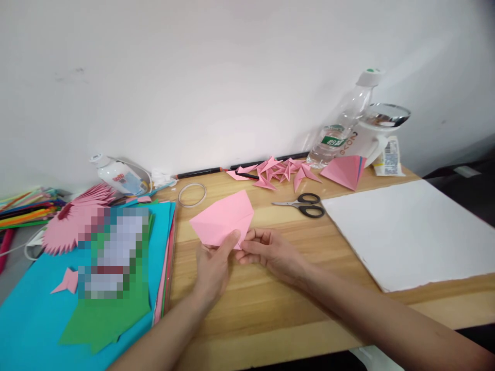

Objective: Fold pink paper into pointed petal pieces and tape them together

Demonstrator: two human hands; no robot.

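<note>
A folded sheet of pink paper [224,219] is held above the wooden table, with crease lines across its face. My left hand [216,263] grips its lower edge, thumb on top and fingers underneath. At the lower right corner, my right hand [270,255] pinches the paper between thumb and fingers. Black-handled scissors [305,204] lie to the right of the paper, blades pointing left. Behind it is a pile of folded pink paper pieces [276,170]. A pink paper cone [344,171] rests to the right of that pile.
A white board [417,237] covers the table's right side. A water bottle [340,123] and a white mug [371,136] stand by the wall. Left are blue paper [34,309], green sheets [112,324], a pleated pink paper piece [73,221] and a silver ring [192,195].
</note>
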